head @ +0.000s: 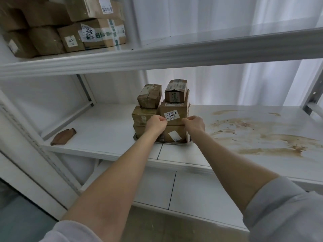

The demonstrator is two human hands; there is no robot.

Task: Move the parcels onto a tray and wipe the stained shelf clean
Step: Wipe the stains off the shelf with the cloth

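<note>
L hand (155,122) & R hand (194,123) curled at front of "200" parcel (174,107), stacked on metal tray (176,142); grip unclear. Brown stain (262,137) on shelf (104,130) to R, cloth (63,136) to L.

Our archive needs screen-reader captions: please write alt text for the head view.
The left hand and right hand, fingers curled, meet the front of parcels stacked on a metal tray on a white shelf. Brown stains spread to the right; a brown cloth lies to the left.
</note>
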